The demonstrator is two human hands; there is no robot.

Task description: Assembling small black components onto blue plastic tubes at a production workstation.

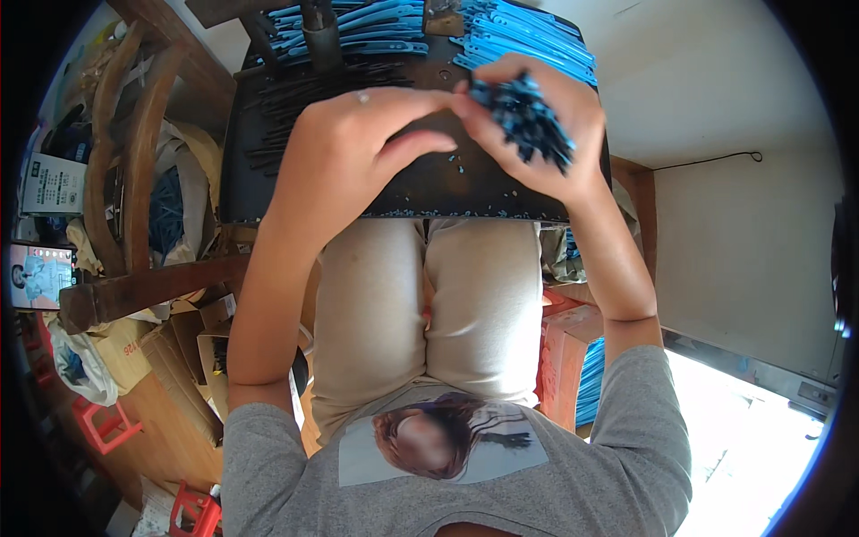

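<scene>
- Bundle (528, 125) of thin, dark and blue strips, in the head view, sits in the right hand (577, 116) above the right part of a black tray (416, 192), its ends facing the camera.
- The right hand is wrapped around the bundle. The left hand (353, 134) has thumb and forefinger parted, the forefinger's tip right by the right hand's fingers; whether they touch, or the hidden fingers pinch anything, I cannot tell.
- Handling, as a judgement: light, probably bendy plastic, hard to break but smooth, so single strips could slide out lengthwise. A hold around the middle, with ends tapped level, should suit best.
- Loose blue strips (528, 40) lie along the far right of the tray, more blue strips (380, 31) at far left; dark strips (291, 103) spread beneath and beside the left forearm.
- Edges: the near rim runs just over the trousers (371, 304), specked with blue crumbs (460, 166). A metal post (320, 40) and a small block (443, 18) stand at the far side, limiting reach there.
- Room: the roomiest bare patch lies between the hands and the near rim; the pale wall (743, 233) stands off to the right.
</scene>
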